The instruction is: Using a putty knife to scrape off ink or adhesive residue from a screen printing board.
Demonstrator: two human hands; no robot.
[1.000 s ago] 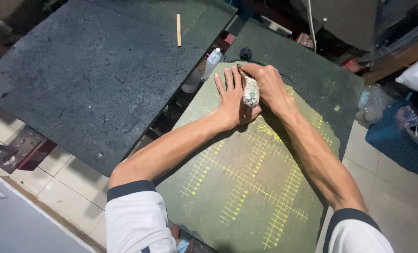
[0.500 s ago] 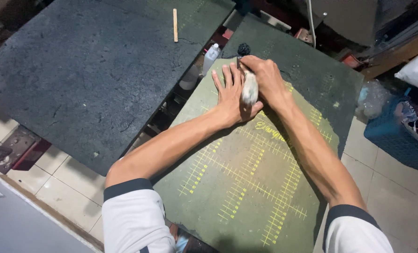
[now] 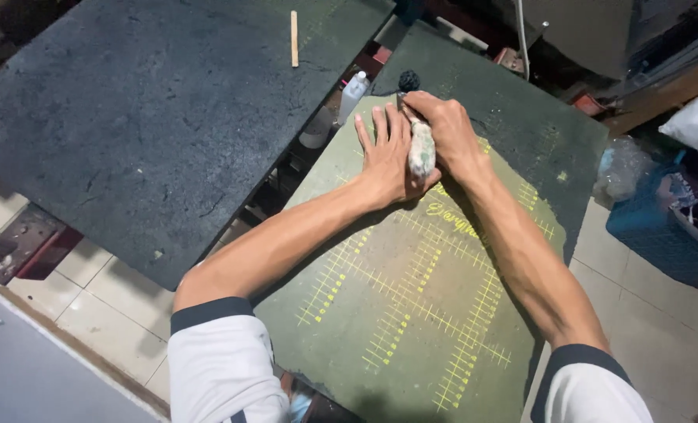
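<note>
My right hand (image 3: pixel 447 133) grips a pale, paint-stained wad of cloth (image 3: pixel 421 149) and presses it onto a dark green board (image 3: pixel 411 313) marked with yellow grid lines. My left hand (image 3: pixel 386 157) lies flat on the board just left of the cloth, fingers spread, its thumb against the wad. Both hands are at the board's far end, where the green surface meets a darker patch. A small black knob (image 3: pixel 408 79) sits just beyond my right hand's fingers.
A large dark grey slab (image 3: pixel 145 117) lies to the left with a thin wooden stick (image 3: pixel 294 37) on it. A white bottle (image 3: pixel 352 94) stands in the gap between the boards. Tiled floor lies below. A blue crate (image 3: pixel 662 227) and white bag (image 3: pixel 697 121) sit at the right.
Both hands have slid with the cloth a little farther up the board, toward the black knob.
</note>
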